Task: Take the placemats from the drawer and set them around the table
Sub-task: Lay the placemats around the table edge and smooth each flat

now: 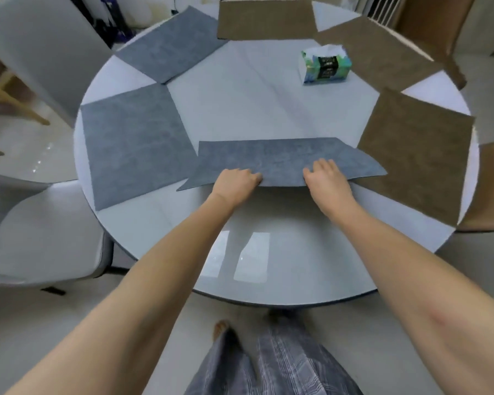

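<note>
A round white table [268, 89] carries five placemats around its rim, grey on the left, brown on the right. A sixth grey placemat [283, 161] lies nearest the person, its near edge pinched by the left hand [236, 182] and right hand [325, 178].

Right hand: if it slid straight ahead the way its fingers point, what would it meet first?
Only the grey placemat that the right hand already grips; beyond lies bare round table. The tissue pack looks slightly right of that line.
</note>
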